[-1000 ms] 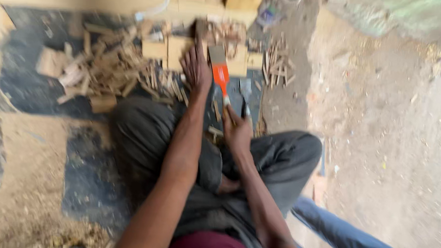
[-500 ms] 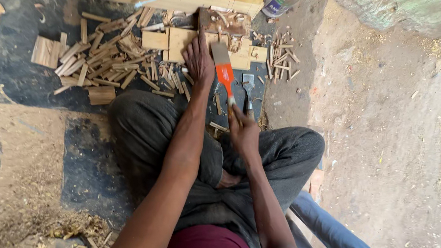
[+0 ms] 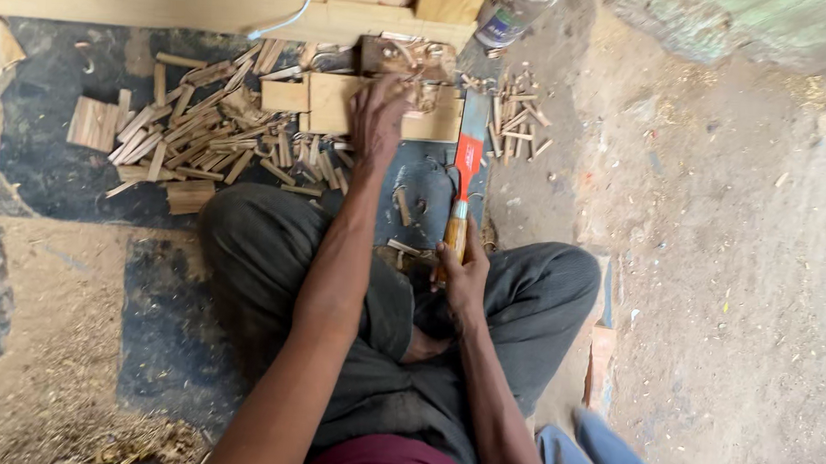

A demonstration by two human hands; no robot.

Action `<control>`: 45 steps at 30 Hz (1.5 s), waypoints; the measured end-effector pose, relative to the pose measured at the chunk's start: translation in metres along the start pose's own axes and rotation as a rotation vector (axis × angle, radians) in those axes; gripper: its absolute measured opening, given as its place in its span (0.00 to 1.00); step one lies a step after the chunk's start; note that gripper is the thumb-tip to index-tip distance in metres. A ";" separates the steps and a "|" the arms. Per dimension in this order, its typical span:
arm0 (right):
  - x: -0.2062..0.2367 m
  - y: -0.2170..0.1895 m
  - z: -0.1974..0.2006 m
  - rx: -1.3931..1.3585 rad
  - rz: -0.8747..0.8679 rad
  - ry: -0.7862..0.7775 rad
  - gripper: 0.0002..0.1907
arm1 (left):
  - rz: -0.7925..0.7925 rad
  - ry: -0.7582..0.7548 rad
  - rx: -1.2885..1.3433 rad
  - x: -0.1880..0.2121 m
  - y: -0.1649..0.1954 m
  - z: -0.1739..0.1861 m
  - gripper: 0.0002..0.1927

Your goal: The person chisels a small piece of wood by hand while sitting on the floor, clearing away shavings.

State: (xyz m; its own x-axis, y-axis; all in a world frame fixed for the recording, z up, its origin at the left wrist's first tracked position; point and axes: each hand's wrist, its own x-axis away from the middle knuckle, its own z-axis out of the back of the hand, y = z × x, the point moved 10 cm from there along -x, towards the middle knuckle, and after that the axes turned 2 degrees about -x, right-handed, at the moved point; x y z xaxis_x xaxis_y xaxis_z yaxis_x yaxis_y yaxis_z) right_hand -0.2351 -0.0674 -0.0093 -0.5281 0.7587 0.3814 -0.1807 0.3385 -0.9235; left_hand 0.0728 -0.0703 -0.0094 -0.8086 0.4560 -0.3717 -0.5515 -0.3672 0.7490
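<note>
right hand (image 3: 462, 276) clamped on chisel (image 3: 462, 183) handle; stiff, sharp-ended. left hand (image 3: 376, 119) spread flat on light wood block (image 3: 344, 104).

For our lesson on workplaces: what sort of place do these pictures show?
Probably an informal woodworking spot on a dirt floor: small cut pale wood sticks lie scattered, the right hand holds a wooden-handled, red-banded chisel, and the left hand rests on a flat pale wood block.

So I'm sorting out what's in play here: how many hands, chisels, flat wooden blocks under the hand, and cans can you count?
Hands: 2, the left hand on the wooden blocks and the right hand on the chisel handle
Chisel: 1
Flat wooden blocks: 2
Can: 1
Total: 6
The loose wood slivers are too many to count.
</note>
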 end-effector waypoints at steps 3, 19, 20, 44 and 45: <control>0.000 0.004 0.002 -0.027 -0.061 0.052 0.40 | 0.430 -0.055 0.692 -0.006 -0.024 -0.014 0.13; -0.013 0.008 -0.021 0.094 -0.111 0.027 0.39 | 0.510 -0.110 0.248 0.001 -0.024 0.006 0.12; -0.013 0.007 -0.021 0.096 -0.105 0.027 0.39 | 0.504 -0.112 0.167 0.002 -0.023 0.011 0.09; -0.010 0.011 -0.021 0.205 -0.137 0.005 0.43 | -0.055 -0.168 -0.217 0.009 0.019 -0.008 0.11; -0.010 0.008 -0.018 0.186 -0.104 0.026 0.43 | -0.025 -0.190 -0.227 0.009 0.014 -0.010 0.10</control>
State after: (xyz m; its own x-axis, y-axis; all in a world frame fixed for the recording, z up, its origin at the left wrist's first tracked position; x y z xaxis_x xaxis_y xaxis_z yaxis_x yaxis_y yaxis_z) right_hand -0.2167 -0.0622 -0.0199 -0.4776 0.7399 0.4739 -0.3845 0.3090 -0.8699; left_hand 0.0557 -0.0797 -0.0080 -0.7530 0.6030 -0.2634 -0.6200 -0.5160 0.5911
